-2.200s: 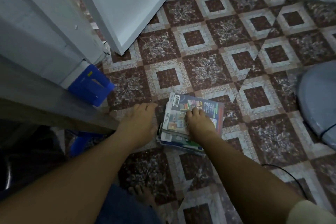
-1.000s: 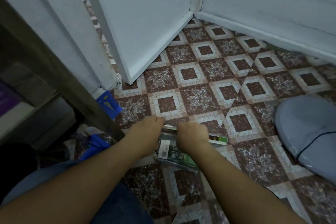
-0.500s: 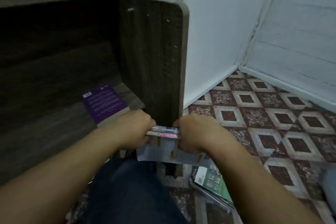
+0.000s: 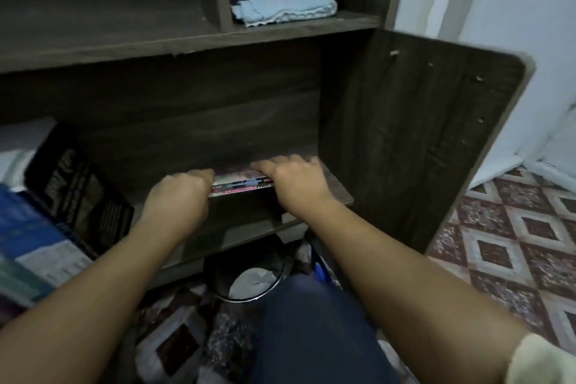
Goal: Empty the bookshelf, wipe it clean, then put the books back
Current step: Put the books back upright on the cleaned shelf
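A dark wooden bookshelf (image 4: pixel 405 140) fills the view. Both my hands hold a thin stack of books (image 4: pixel 240 181) flat over the right end of its lower shelf board. My left hand (image 4: pixel 179 196) grips the stack's left end with curled fingers. My right hand (image 4: pixel 293 179) grips the right end, fingers lying over the top. A folded light-blue cloth (image 4: pixel 285 9) rests in a small upper compartment. A black book (image 4: pixel 78 193) leans at the left of the lower shelf, next to blue and white books (image 4: pixel 34 246).
The shelf's right side panel (image 4: pixel 436 150) stands close to my right forearm. Beyond it are patterned floor tiles (image 4: pixel 514 243) and a white wall (image 4: pixel 498 9). Below the shelf sits a round dark-rimmed container (image 4: pixel 249 280) with something pale inside. My knee in blue jeans (image 4: pixel 311 327) is underneath.
I lifted the stack of books from the floor with both hands and carried it up and left into the lower shelf. The view swung from the floor to the bookshelf.
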Action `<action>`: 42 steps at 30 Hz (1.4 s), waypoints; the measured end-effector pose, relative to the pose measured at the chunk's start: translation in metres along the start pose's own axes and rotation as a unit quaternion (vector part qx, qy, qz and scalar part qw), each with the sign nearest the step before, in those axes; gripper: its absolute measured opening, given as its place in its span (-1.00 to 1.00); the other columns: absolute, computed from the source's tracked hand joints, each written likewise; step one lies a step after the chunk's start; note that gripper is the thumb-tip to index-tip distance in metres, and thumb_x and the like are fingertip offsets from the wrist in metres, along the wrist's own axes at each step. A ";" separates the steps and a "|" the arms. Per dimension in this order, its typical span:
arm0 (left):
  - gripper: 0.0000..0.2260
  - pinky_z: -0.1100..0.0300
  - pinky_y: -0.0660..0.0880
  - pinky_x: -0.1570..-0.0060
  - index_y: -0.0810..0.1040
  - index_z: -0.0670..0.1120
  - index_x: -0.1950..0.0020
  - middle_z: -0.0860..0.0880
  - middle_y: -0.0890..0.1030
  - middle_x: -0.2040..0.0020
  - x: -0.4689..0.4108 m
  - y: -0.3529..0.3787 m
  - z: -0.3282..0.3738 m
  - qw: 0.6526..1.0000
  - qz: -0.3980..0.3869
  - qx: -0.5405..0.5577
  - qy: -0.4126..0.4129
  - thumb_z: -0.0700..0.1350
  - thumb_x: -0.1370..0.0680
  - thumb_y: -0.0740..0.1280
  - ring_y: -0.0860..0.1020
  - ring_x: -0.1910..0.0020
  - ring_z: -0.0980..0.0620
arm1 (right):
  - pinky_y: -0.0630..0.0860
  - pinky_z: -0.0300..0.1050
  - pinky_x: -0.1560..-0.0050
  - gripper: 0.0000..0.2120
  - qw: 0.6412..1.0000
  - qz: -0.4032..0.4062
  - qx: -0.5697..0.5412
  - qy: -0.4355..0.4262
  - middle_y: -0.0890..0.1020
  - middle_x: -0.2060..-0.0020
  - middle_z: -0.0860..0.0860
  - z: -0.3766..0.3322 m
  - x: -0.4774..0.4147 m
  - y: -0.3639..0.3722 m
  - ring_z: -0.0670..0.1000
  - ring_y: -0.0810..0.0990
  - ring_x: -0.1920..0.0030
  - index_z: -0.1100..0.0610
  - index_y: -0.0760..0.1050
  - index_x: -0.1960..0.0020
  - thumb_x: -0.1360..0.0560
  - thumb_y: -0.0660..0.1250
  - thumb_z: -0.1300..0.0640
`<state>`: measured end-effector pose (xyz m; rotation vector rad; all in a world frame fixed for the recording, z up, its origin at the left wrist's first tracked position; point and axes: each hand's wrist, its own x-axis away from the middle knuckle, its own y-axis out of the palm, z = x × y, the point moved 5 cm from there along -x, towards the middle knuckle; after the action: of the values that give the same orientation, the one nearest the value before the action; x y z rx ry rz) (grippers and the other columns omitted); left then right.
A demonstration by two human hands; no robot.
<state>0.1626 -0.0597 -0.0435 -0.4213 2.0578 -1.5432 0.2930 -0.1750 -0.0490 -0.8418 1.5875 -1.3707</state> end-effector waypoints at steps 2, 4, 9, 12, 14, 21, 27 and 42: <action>-0.76 0.08 0.55 0.17 0.52 0.00 -0.18 -0.05 0.61 0.04 0.009 0.020 -0.017 0.999 0.003 0.009 -0.039 -0.14 -0.51 0.33 0.62 0.11 -0.08 | 0.26 0.26 -0.35 -0.46 1.000 -0.019 0.002 -0.013 0.38 -0.42 0.03 -0.018 -0.017 0.023 0.16 0.35 -0.38 -0.14 0.16 -0.52 -0.60 0.19 0.15; -0.68 0.06 0.54 0.05 0.51 -0.07 -0.27 -0.11 0.61 -0.07 0.023 0.040 -0.032 0.997 0.001 0.027 -0.066 -0.20 -0.51 0.31 0.61 -0.02 -0.13 | 0.23 0.31 -0.37 -0.43 0.999 -0.031 0.005 -0.034 0.33 -0.46 0.03 -0.039 -0.030 0.049 0.18 0.29 -0.42 -0.14 0.13 -0.53 -0.60 0.17 0.20; -0.60 0.12 0.47 -0.10 0.30 -0.01 -0.45 -0.05 0.48 -0.32 0.055 0.101 -0.050 0.990 -0.105 0.030 -0.089 -0.20 -0.60 0.15 0.51 -0.25 -0.05 | 0.28 0.27 -0.27 -0.46 0.994 -0.087 0.011 -0.068 0.35 -0.42 0.06 -0.076 -0.037 0.120 0.21 0.33 -0.36 -0.11 0.14 -0.52 -0.60 0.11 0.23; -0.57 0.08 0.48 -0.17 0.26 0.01 -0.46 -0.05 0.40 -0.41 0.059 0.138 -0.055 0.979 -0.173 0.065 -0.081 -0.19 -0.59 0.16 0.52 -0.26 -0.09 | 0.27 0.26 -0.29 -0.46 0.990 -0.131 -0.017 -0.054 0.25 -0.49 0.05 -0.078 -0.031 0.150 0.19 0.23 -0.44 -0.10 0.17 -0.51 -0.60 0.11 0.25; -0.49 0.04 0.39 -0.31 0.17 -0.01 -0.53 -0.07 0.23 -0.53 0.057 0.152 -0.057 0.971 -0.211 0.085 -0.069 -0.02 -0.61 0.22 0.38 -0.41 -0.10 | 0.16 0.25 -0.39 -0.37 0.982 -0.172 -0.065 -0.042 0.08 -0.56 0.01 -0.072 -0.028 0.158 0.15 0.05 -0.53 -0.12 0.10 -0.55 -0.57 0.17 0.27; -0.26 0.04 0.31 -0.32 0.10 -0.04 -0.56 -0.08 0.13 -0.56 0.049 0.159 -0.060 0.968 -0.230 0.087 -0.047 0.31 -0.52 0.20 0.22 -0.49 -0.07 | 0.13 0.11 -0.50 -0.29 0.966 -0.237 -0.083 -0.067 -0.01 -0.58 -0.02 -0.058 -0.041 0.163 0.11 -0.04 -0.56 -0.13 0.02 -0.58 -0.56 0.33 0.04; -0.47 0.03 0.37 -0.24 0.31 -0.11 -0.41 -0.08 0.39 -0.35 0.035 0.150 -0.038 0.970 -0.204 0.080 -0.107 0.11 -0.54 0.33 0.39 -0.33 -0.10 | 0.05 0.17 -0.50 -0.38 0.980 -0.190 -0.018 -0.047 0.11 -0.56 -0.01 -0.057 -0.043 0.165 0.13 0.04 -0.56 -0.18 0.05 -0.55 -0.61 0.22 0.16; -0.78 0.06 0.47 -0.06 0.53 0.04 -0.12 -0.01 0.55 -0.14 0.019 0.077 0.232 0.944 -0.177 0.149 0.237 0.09 -0.56 0.26 0.54 -0.11 -0.05 | 0.47 -0.06 -0.06 -0.77 0.935 -0.243 -0.165 0.197 0.63 -0.08 0.15 0.129 0.180 0.117 0.16 0.58 -0.11 0.17 0.58 -0.11 -0.58 0.19 0.15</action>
<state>0.2867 -0.2299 -0.1698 -0.3396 2.1122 -2.3252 0.3421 -0.3692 -0.1993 -1.2887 2.0487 -1.7234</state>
